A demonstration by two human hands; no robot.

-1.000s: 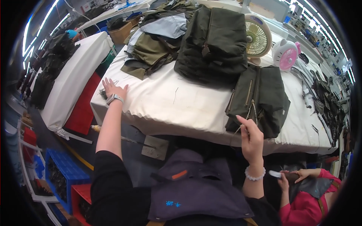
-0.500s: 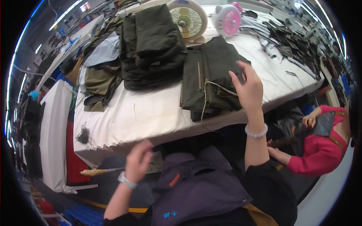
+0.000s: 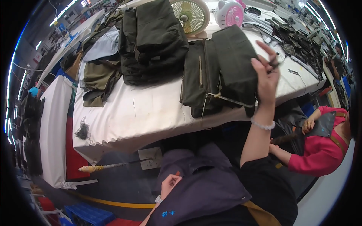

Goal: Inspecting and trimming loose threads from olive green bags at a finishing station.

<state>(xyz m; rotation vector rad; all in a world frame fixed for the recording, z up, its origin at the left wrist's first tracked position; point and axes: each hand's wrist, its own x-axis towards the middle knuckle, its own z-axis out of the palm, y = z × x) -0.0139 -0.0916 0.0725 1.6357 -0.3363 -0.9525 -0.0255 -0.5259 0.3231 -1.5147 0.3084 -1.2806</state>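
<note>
Closest to us, our left hand [image 3: 171,184] is drawn in at our dark apron [image 3: 211,184], its fingers curled beside an orange thing [image 3: 178,173]; we cannot tell whether they grip it. Left of the apron we have open grey floor [image 3: 120,184], crossed by a yellow line [image 3: 117,203]. At the near left sits a blue crate [image 3: 89,214], its contents hidden from us.

Farther in, the near edge of the white-covered table [image 3: 158,101] runs across in front of us. Its cloth is mostly bare between a clump of dark threads [image 3: 82,130] at the left and a dark green bag [image 3: 235,56] at the right. The bag lies close to that edge, a light cord [image 3: 216,95] trailing over it. Our right hand [image 3: 268,75] is raised at the bag's right side, forefinger and thumb spread, the other fingers bent inward; blur keeps us from telling whether they hold anything or touch the fabric. Right of us is a co-worker in pink [image 3: 309,162].

Left of the bag rises a dark green stack [image 3: 154,45]. Farther left a brown box [image 3: 74,67] has dark material in it, and on the table's far side stand a cream fan [image 3: 184,18] and a pink-and-white fan [image 3: 230,15].
</note>
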